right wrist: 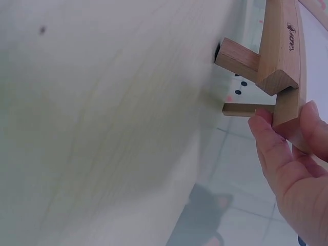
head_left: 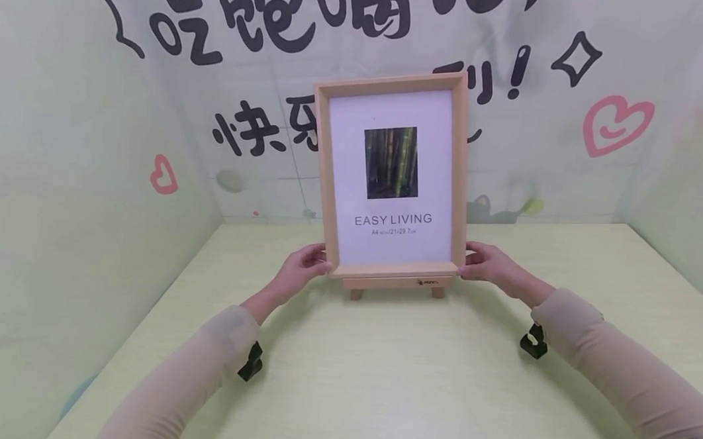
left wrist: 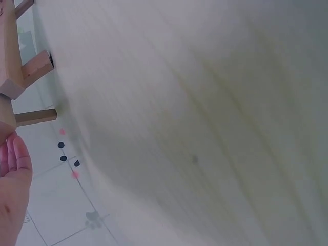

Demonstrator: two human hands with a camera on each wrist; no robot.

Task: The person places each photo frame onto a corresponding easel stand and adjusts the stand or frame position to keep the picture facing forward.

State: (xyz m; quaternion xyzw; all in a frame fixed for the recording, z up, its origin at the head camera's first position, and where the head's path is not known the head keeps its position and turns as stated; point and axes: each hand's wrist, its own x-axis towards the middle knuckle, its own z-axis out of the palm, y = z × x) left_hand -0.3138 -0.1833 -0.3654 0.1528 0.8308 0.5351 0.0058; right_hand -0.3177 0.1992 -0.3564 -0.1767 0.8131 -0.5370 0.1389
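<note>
A light wooden picture frame (head_left: 460, 172) leans upright on a small wooden tabletop easel (head_left: 392, 283) in the head view. Behind its front lies a white sheet (head_left: 392, 245) with a bamboo photo (head_left: 391, 162) and the words EASY LIVING. My left hand (head_left: 300, 268) holds the lower left corner between thumb and fingers. At the lower right corner, my right hand (head_left: 495, 267) pinches the frame. The right wrist view has that hand's thumb in front of the wood, fingers behind, beside the easel's ledge (right wrist: 279, 56). In the left wrist view, easel legs (left wrist: 38, 69) reach the table.
The easel stands towards the back of a pale table (head_left: 367, 379). Behind it hangs a white wall cloth (head_left: 257, 195) with black lettering and pink hearts. Black wrist mounts (head_left: 534, 342) hang under both sleeves. A pale wall (head_left: 58, 231) borders the left side.
</note>
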